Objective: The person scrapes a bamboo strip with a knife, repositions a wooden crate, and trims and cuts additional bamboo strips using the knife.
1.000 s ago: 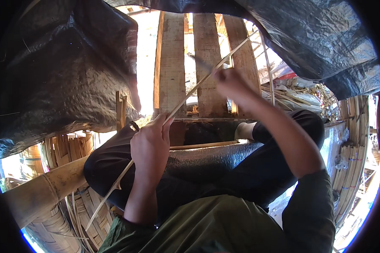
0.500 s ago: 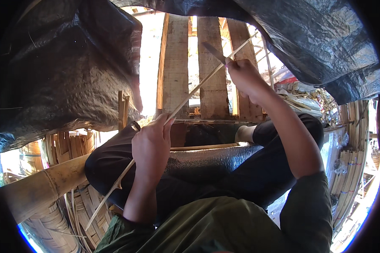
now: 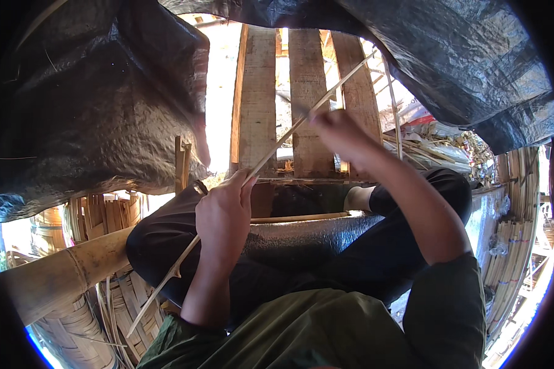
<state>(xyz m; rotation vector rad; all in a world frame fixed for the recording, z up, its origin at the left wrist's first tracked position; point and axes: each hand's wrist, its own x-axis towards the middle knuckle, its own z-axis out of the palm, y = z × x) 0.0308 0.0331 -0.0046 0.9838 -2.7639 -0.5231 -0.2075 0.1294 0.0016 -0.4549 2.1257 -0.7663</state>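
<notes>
My left hand [image 3: 223,211] is closed around a long, thin, pale stick [image 3: 266,161] near its middle. Slanting across the view, the stick runs from the lower left, past my left forearm, up to the far right over the planks. A small stub juts from its near part. My right hand [image 3: 346,135] grips a knife, whose dark blade [image 3: 300,109] is smeared by motion and lies at or against the far half of the stick. The knife's handle is hidden in the fist.
Wooden planks [image 3: 257,92] with gaps lie ahead. Dark plastic sheeting hangs at the left [image 3: 92,111] and right [image 3: 468,61]. A thick bamboo pole [image 3: 74,273] sits beside my left knee, above woven bamboo [image 3: 80,323]. Bundled strips [image 3: 505,264] stand at the right.
My right hand and the knife have moved down and left along the stick, toward my left hand. The left hand keeps its hold almost in place.
</notes>
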